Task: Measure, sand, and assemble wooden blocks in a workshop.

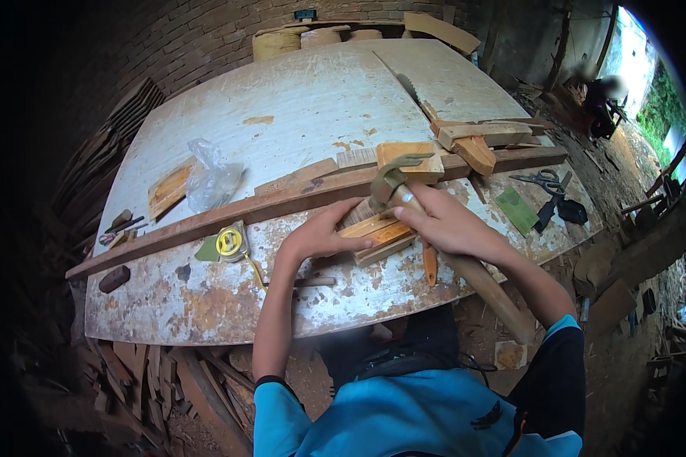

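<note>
My right hand (448,219) is wrapped round a claw hammer (497,300) close to its head. The metal head points away from me, and the wooden handle slants down to the right past the table edge. My left hand (322,234) grips a small wooden block (383,238), thumb along its near face and fingers on its far side. Made of stacked light strips, the block rests on the table directly below the hammer head. Whether the hammer touches it I cannot tell. Just beyond stands another wooden block (408,156), partly hidden by the claw.
A long wooden beam (229,219) crosses the worn white table (282,99). To the left are a yellow tape measure (231,242) and a plastic bag (209,179). A handsaw (408,87) lies beyond, with scissors (547,181) at right. A person (604,103) is in the background.
</note>
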Demonstrator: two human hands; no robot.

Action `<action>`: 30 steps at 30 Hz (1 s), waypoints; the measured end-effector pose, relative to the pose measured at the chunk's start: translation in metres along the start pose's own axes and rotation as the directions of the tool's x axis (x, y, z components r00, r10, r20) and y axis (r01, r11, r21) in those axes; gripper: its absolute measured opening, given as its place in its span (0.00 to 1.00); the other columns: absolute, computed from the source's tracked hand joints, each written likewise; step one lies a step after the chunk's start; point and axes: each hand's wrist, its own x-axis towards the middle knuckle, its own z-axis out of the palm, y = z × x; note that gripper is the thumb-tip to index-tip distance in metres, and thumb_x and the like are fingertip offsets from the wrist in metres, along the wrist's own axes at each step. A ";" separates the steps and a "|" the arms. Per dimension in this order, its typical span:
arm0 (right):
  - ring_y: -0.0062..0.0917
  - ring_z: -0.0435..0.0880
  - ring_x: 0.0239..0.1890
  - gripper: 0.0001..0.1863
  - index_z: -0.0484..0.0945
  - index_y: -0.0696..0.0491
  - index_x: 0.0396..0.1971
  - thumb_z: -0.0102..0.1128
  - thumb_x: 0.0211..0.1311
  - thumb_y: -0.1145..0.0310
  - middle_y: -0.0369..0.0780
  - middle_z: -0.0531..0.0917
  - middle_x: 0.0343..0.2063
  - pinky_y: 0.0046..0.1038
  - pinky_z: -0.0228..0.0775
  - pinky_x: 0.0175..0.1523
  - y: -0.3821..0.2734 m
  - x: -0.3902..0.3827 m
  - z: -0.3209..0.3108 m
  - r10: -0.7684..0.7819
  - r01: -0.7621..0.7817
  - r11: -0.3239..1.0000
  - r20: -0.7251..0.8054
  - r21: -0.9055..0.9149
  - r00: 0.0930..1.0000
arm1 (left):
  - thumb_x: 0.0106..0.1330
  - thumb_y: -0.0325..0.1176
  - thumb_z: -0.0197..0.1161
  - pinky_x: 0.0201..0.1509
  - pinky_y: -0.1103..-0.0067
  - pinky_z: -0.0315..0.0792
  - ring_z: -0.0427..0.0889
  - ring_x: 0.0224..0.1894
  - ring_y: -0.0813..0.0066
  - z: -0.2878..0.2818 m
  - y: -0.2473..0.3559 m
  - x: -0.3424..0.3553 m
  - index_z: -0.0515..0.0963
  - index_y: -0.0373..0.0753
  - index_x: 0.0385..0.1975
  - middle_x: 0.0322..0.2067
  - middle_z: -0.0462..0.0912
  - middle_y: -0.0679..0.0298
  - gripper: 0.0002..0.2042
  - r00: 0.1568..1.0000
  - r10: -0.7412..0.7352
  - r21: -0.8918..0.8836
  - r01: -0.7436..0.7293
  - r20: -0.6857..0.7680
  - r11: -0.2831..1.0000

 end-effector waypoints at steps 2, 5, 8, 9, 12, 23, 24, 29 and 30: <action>0.29 0.81 0.24 0.20 0.69 0.64 0.44 0.50 0.64 0.61 0.47 0.79 0.26 0.31 0.73 0.31 0.000 0.001 -0.001 0.190 -0.204 0.977 0.172 0.065 0.966 | 0.48 0.54 0.70 0.62 0.69 0.64 0.70 0.59 0.57 0.001 -0.001 0.002 0.62 0.33 0.62 0.55 0.72 0.48 0.44 0.995 -0.065 -0.188 0.079 0.079 0.979; 0.22 0.78 0.19 0.19 0.69 0.63 0.45 0.50 0.65 0.61 0.42 0.78 0.24 0.25 0.72 0.24 -0.008 0.001 -0.012 0.169 -0.180 0.977 0.103 0.114 0.980 | 0.49 0.52 0.71 0.61 0.71 0.65 0.71 0.58 0.58 -0.002 0.003 0.003 0.61 0.32 0.62 0.54 0.72 0.46 0.44 0.992 -0.055 -0.236 0.080 0.112 0.969; 0.20 0.77 0.18 0.18 0.69 0.63 0.44 0.49 0.65 0.62 0.40 0.77 0.23 0.24 0.71 0.23 -0.011 0.003 -0.019 0.105 -0.099 0.983 -0.028 0.156 0.994 | 0.46 0.56 0.71 0.62 0.71 0.64 0.70 0.60 0.56 0.002 -0.006 0.003 0.60 0.32 0.63 0.56 0.70 0.44 0.47 0.992 -0.091 -0.229 0.109 0.088 0.967; 0.20 0.78 0.19 0.18 0.69 0.63 0.44 0.49 0.65 0.63 0.40 0.77 0.23 0.24 0.72 0.24 -0.011 0.003 -0.018 0.115 -0.109 0.980 -0.028 0.166 0.993 | 0.46 0.56 0.71 0.62 0.71 0.64 0.70 0.60 0.56 0.003 -0.006 0.003 0.60 0.32 0.63 0.56 0.70 0.44 0.47 0.991 -0.094 -0.231 0.113 0.090 0.966; 0.21 0.78 0.19 0.17 0.69 0.63 0.45 0.48 0.65 0.64 0.41 0.77 0.24 0.24 0.72 0.25 -0.003 0.002 -0.008 0.155 -0.157 0.976 0.024 0.149 0.988 | 0.46 0.56 0.71 0.62 0.71 0.64 0.70 0.60 0.56 0.003 -0.006 0.004 0.60 0.33 0.63 0.56 0.71 0.44 0.47 0.989 -0.106 -0.242 0.129 0.104 0.962; 0.24 0.77 0.18 0.19 0.66 0.64 0.47 0.48 0.66 0.62 0.41 0.76 0.19 0.27 0.70 0.25 -0.026 0.000 -0.021 0.038 -0.028 0.990 -0.073 0.135 0.997 | 0.47 0.50 0.73 0.61 0.71 0.64 0.71 0.58 0.61 0.004 -0.004 -0.001 0.62 0.36 0.62 0.54 0.73 0.49 0.44 0.992 -0.093 -0.298 0.113 0.081 0.948; 0.24 0.77 0.18 0.19 0.66 0.64 0.47 0.48 0.66 0.62 0.41 0.76 0.19 0.27 0.70 0.25 -0.018 0.003 -0.016 0.039 -0.029 0.990 -0.075 0.136 0.996 | 0.47 0.50 0.73 0.61 0.71 0.64 0.71 0.58 0.61 0.001 -0.002 -0.001 0.62 0.36 0.62 0.54 0.73 0.49 0.44 0.992 -0.092 -0.297 0.112 0.082 0.948; 0.29 0.82 0.23 0.20 0.67 0.66 0.43 0.47 0.65 0.60 0.46 0.80 0.24 0.31 0.73 0.28 0.025 -0.001 -0.002 0.041 -0.035 0.993 0.046 -0.112 0.998 | 0.44 0.51 0.74 0.61 0.73 0.65 0.73 0.56 0.61 0.005 -0.001 0.014 0.65 0.32 0.60 0.53 0.74 0.48 0.44 0.997 -0.039 -0.274 0.055 0.064 0.960; 0.28 0.83 0.24 0.20 0.67 0.66 0.42 0.48 0.65 0.60 0.46 0.80 0.24 0.31 0.74 0.28 0.016 0.002 -0.010 0.212 -0.223 0.974 0.208 0.031 0.955 | 0.44 0.48 0.75 0.61 0.73 0.65 0.73 0.56 0.62 0.006 -0.008 0.010 0.65 0.33 0.59 0.53 0.74 0.49 0.43 0.997 -0.050 -0.314 0.063 0.050 0.947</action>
